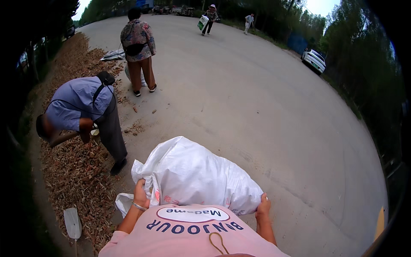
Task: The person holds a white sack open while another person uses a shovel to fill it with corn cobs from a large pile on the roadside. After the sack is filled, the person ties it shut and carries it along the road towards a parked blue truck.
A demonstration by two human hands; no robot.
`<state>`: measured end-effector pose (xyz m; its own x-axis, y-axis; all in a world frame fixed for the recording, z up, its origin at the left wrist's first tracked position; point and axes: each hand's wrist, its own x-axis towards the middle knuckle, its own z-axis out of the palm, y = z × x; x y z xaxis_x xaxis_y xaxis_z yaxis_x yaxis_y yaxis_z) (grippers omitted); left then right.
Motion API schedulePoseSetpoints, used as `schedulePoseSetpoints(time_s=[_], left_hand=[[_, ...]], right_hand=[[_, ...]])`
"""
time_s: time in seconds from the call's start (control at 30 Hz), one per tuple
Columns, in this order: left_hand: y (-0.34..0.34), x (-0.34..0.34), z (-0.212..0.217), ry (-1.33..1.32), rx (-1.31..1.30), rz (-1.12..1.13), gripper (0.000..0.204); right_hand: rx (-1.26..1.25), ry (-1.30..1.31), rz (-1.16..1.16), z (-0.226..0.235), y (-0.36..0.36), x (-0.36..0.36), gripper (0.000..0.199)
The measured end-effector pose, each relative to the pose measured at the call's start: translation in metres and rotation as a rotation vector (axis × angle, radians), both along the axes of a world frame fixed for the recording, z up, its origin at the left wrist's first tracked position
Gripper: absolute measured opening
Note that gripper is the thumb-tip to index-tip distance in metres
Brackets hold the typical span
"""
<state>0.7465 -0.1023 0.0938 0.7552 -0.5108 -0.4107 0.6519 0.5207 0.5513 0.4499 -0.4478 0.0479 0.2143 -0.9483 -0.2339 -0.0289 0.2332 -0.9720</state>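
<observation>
Gripping a full white sack (195, 175) at both ends, the person carries it against the front of a pink shirt (192, 233) at the lower edge of the view. Left hand (140, 193) is clenched on a bunched fold of the sack's gathered left end, a bracelet at the wrist; right hand (263, 205) is curled under the lower right corner, fingers grasping the woven cloth. Sack lies crosswise, bulging upward, above the grey pavement (265, 128). Just left of the left arm a loose flap of white sacking hangs down. Lower left, a pale shovel blade (72, 222) rests on a long strip of brown dried husks (77, 171) spread along the left side of the pavement. Beyond it a person in a blue shirt (77, 107) bends low over the strip, a dark strap across the back; what that person's hands hold cannot be made out. Further on a person in a flowered top (138, 40) stands facing away, a white bag beside the legs. Far off, two walkers (209, 17) move along the road, one with a white-and-green bag. A white car (314, 60) is parked at the right edge under trees.
</observation>
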Motion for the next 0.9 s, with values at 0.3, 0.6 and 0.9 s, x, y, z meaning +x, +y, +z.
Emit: schedulePoseSetpoints(time_s=[0.3,0.6,0.9], left_hand=[[-0.154,0.345,0.046,-0.02,-0.023,0.02,0.024],[-0.367,0.646,0.01,0.036,0.022,-0.049,0.025],[-0.538,0.918,0.032,0.019,0.066,0.261,0.024]], right_hand=[[-0.019,-0.033,0.017,0.038,-0.143,0.347,0.043],[-0.017,0.319,-0.141,-0.014,-0.32,0.558,0.048],[-0.033,0.019,0.23,0.077,-0.584,0.991,0.046]])
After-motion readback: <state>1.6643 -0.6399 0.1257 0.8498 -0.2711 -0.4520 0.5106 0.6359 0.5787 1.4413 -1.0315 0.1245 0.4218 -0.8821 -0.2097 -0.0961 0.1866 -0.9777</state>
